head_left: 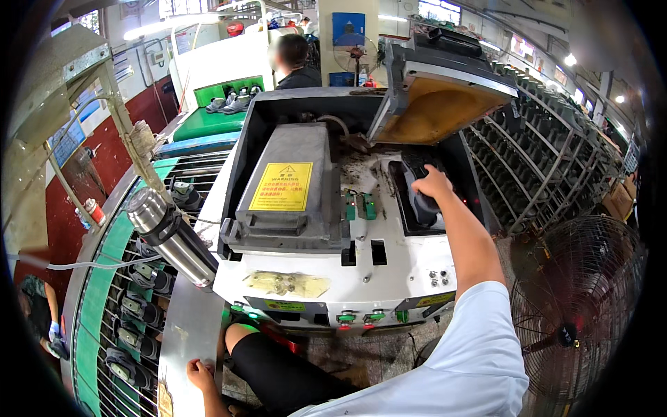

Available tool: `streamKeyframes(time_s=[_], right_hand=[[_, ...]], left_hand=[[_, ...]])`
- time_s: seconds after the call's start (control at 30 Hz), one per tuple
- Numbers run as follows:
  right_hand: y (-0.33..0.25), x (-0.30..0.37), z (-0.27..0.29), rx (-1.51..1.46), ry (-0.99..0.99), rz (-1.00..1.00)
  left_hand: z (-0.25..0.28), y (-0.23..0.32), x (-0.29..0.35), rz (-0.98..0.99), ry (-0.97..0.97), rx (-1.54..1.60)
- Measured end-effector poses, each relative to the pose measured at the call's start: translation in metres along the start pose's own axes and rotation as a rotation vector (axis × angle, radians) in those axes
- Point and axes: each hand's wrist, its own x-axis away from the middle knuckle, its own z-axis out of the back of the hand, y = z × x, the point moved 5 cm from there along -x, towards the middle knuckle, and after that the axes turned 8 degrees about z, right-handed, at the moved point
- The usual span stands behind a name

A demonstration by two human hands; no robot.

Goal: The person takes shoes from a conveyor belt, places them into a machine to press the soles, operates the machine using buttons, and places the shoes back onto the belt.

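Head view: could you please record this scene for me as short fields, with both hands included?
Right hand: gripping a dark shoe in the machine's right bay
Left hand: fingers curled, near the metal ledge; contact unclear
Machine: right lid raised, left cover down
Flask: steel, left of machine
Conveyor: rollers at left, carrying shoes
Fan: at right, large, round

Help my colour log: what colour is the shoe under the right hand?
The shoe looks dark grey to black, clearest in the head view.
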Motion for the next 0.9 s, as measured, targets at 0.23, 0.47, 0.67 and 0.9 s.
streamKeyframes(time_s=[0.23, 0.47, 0.67, 0.9], right_hand=[[-0.023, 0.024, -0.004, 0.068, -0.086, -0.019], [0.026, 0.112, 0.008, -0.184, 0.438, 0.452], [0.171, 0.291, -0.038, -0.663, 0.943, 0.059], [0.244, 0.315, -0.091, -1.680, 0.476, -0.726]], left_hand=[[0.002, -0.031, 0.000, -0.066, 0.031, 0.001], [-0.066, 0.089, 0.037, 0.472, -0.229, 0.244], [-0.184, 0.246, 0.184, -0.050, -1.177, -0.028], [-0.258, 0.336, 0.282, -0.165, -1.670, 0.034]])
